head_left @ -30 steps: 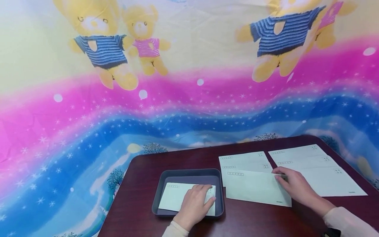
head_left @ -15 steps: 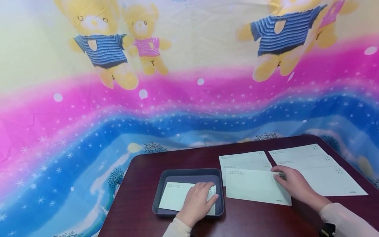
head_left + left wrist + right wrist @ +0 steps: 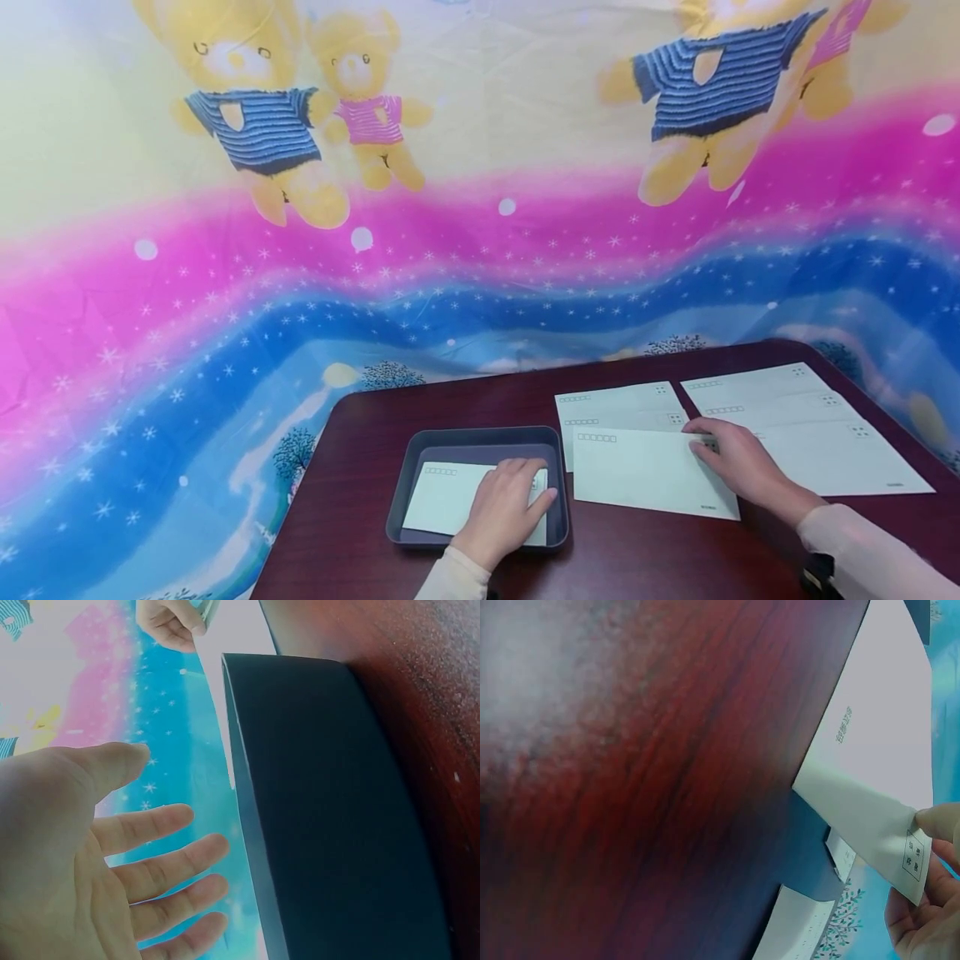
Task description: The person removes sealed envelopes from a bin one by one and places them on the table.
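My right hand (image 3: 750,471) pinches the upper right corner of a pale envelope (image 3: 645,471) between thumb and fingers. In the right wrist view that envelope (image 3: 881,727) slants up towards the hand (image 3: 934,889), its corner raised and bent near the printed stamp box. My left hand (image 3: 501,512) hovers over the dark grey tray (image 3: 480,452), its fingers relaxed. Inside the tray lies another envelope (image 3: 438,500), partly hidden under that hand. The left wrist view shows the left palm (image 3: 52,862) with fingers spread, holding nothing, beside the tray wall (image 3: 322,795).
Behind the held envelope, overlapping envelopes (image 3: 611,402) lie on the dark red table (image 3: 637,554). A second overlapping group (image 3: 840,454) is at the right, partly behind the right hand. A curtain printed with bears (image 3: 480,250) hangs along the table's back edge.
My left hand has shifted slightly right and lifted over the tray's envelope. The right hand has kept its pinch and edged slightly left, while the held envelope has risen a little at its upper edge.
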A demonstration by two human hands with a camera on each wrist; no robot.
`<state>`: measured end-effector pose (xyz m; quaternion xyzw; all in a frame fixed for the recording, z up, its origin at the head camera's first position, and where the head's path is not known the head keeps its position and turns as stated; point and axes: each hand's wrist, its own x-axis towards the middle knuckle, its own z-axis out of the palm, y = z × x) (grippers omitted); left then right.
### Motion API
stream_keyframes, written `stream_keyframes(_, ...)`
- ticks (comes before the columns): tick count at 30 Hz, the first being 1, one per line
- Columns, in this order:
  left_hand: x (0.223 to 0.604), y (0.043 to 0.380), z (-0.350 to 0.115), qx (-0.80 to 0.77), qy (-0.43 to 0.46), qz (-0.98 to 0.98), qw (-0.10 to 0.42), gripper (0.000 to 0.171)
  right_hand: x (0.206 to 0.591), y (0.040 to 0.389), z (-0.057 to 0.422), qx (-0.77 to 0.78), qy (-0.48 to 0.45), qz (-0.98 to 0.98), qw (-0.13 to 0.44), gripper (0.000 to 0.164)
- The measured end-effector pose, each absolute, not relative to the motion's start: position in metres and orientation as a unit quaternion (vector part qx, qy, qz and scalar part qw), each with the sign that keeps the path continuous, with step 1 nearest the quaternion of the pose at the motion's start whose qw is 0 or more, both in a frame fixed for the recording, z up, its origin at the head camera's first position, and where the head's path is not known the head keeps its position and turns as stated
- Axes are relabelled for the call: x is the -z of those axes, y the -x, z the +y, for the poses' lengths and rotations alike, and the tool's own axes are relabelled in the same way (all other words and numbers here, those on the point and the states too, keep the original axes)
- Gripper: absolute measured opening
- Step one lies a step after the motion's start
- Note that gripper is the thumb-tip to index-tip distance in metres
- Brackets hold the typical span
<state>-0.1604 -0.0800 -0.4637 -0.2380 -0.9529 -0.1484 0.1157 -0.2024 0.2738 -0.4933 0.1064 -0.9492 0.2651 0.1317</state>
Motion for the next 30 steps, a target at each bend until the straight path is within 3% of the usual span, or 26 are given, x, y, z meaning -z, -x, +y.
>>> stream_keyframes(30,0.466,0.163,-0.076,0.149,0.236,-0.953,0.116,0.039,0.507,0.228,0.262,-0.247,-0.116,-0.956,0.107,0.027)
